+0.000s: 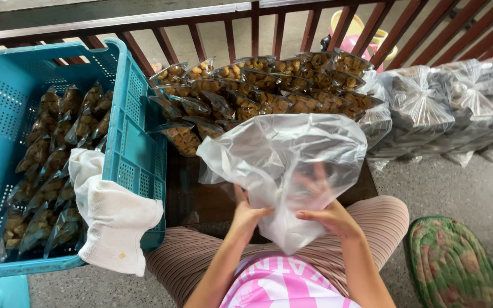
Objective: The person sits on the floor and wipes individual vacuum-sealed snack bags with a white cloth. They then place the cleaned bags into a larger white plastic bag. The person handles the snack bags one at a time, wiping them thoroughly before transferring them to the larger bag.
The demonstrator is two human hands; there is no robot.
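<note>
Packing work is judged to be partly done. Sealed snack packets (269, 91) are stacked in overlapping rows on the dark table (201, 199), and none has yet been placed in the bag now held.

A blue plastic crate (135, 142) is positioned at the left. It is filled with further snack packets standing on edge (47, 171), and a white cloth (112, 219) is draped over its near rim.

Knotted clear bags (429, 108), already filled with packets, are lined up on the floor at the right, against the red wooden railing (201, 34). These are taken as the finished lots.

A large clear plastic bag (292, 165) is held above the lap, just in front of the stacked packets. It appears empty and is being pulled open.

The left hand (249, 214) is closed on the bag's lower left edge, with the film pinched. The right hand (329, 217) is pinched on the lower right edge, and some fingers are seen faintly through the film.

A green patterned mat (452, 262) lies on the floor at the lower right.
</note>
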